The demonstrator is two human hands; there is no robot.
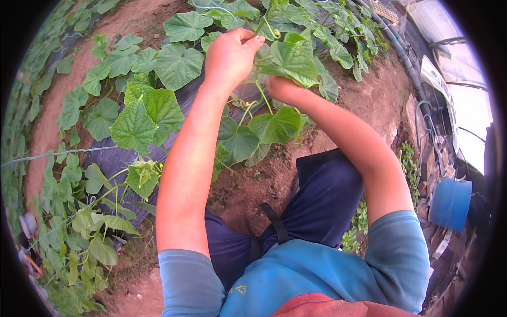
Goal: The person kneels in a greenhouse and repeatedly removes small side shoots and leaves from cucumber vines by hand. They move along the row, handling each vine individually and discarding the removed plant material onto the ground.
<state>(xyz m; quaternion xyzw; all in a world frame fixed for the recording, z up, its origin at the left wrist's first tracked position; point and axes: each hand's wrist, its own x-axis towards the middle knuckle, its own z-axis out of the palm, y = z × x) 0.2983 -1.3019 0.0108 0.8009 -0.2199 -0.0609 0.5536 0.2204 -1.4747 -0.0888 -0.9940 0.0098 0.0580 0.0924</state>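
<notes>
Both bare hands are at a cucumber vine (259,85) in front of me. My left hand (233,53) is near the top of the stem, with thumb and index finger pinched together at it. Lower and to the right, my right hand (283,89) reaches in beside the stem, its fingers mostly hidden by a large leaf (295,61). What it grips cannot be made out. Thin green stalks and a small yellow flower (248,104) show below the hands, above more broad leaves (277,125).
More cucumber plants (134,123) grow at the left over dark plastic mulch (186,95). A twisted line (59,155) crosses the left side. At the right lie a long pipe (400,47) and a blue plastic container (450,204). My knees are over bare soil (253,190).
</notes>
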